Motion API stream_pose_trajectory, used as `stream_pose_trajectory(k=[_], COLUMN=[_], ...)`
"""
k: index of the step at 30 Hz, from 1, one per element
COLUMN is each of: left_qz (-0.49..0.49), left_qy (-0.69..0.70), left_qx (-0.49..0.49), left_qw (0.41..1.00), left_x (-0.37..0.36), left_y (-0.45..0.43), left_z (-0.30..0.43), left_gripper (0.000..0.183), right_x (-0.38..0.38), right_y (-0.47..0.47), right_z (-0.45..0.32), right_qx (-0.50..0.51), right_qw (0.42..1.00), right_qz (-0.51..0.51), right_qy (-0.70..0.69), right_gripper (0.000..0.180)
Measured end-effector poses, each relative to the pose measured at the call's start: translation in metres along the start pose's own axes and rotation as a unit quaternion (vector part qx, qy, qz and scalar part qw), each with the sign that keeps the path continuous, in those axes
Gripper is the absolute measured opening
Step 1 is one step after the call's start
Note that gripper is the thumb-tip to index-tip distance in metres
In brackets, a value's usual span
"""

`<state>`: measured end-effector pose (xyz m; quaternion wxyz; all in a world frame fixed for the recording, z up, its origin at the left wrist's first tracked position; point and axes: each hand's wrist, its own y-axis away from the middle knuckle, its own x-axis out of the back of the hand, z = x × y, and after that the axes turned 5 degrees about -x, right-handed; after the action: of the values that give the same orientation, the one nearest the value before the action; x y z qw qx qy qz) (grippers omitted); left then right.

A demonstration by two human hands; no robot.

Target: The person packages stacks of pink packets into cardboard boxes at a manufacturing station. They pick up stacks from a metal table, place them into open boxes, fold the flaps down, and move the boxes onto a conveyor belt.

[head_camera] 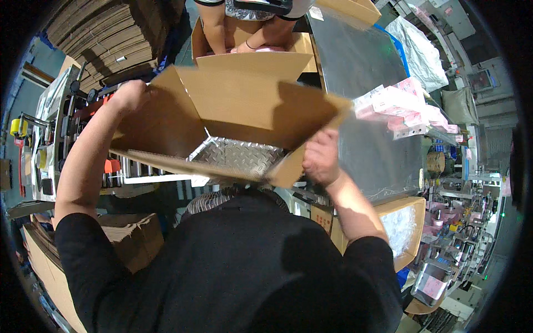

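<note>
An opened-out cardboard carton (243,102) is held in front of my body. My left hand (131,95) grips its left side near the upper corner. On the opposite side, my right hand (320,156) has its fingers closed around the carton's edge by a flap. The flaps stand out from the walls, and some edges are blurred. Through the carton's open bottom shows a metal diamond plate (241,156). Whether the carton touches that plate, I cannot tell.
Opposite me, a co-worker's hands (245,48) reach into another carton (306,45). A grey-topped table (374,162) at right bears pink-and-white boxes (395,104). Flattened cardboard (104,45) is stacked upper left, beyond a roller conveyor (141,170). A carton (420,216) of clear plastic stands lower right.
</note>
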<state>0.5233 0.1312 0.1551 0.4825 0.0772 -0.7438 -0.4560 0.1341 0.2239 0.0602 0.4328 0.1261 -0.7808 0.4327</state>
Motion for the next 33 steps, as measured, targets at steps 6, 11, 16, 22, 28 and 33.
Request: stream_pose_trajectory(k=[6, 11, 16, 22, 28, 33], left_qz=[-0.107, -0.183, 0.415, 0.334, 0.161, 0.084], left_qy=[0.282, 0.244, 0.138, 0.205, 0.625, 0.919], left_qx=[-0.037, -0.282, 0.118, 0.077, 0.291, -0.032], left_qw=[0.953, 0.910, 0.891, 0.917, 0.706, 0.383], left_x=[-0.059, -0.095, -0.127, -0.128, -0.225, -0.374], left_y=[-0.049, -0.030, -0.102, -0.116, -0.073, -0.066], left_z=[0.130, 0.126, 0.143, 0.145, -0.047, -0.127], left_gripper=[0.122, 0.105, 0.110, 0.097, 0.078, 0.094], right_x=[-0.077, -0.131, -0.028, -0.049, -0.123, -0.172], right_y=[-0.003, 0.041, -0.080, 0.006, 0.058, 0.000], right_z=[0.004, 0.066, 0.137, 0.077, 0.091, -0.011], right_qx=[0.091, 0.172, -0.149, -0.104, -0.585, -0.564], right_qw=[0.888, 0.916, 0.955, 0.932, 0.809, 0.551], right_qz=[-0.447, -0.360, -0.252, -0.341, -0.025, -0.111], right_qy=[-0.052, -0.049, 0.051, 0.059, 0.054, -0.605], right_gripper=[0.050, 0.033, 0.036, 0.045, 0.081, 0.064])
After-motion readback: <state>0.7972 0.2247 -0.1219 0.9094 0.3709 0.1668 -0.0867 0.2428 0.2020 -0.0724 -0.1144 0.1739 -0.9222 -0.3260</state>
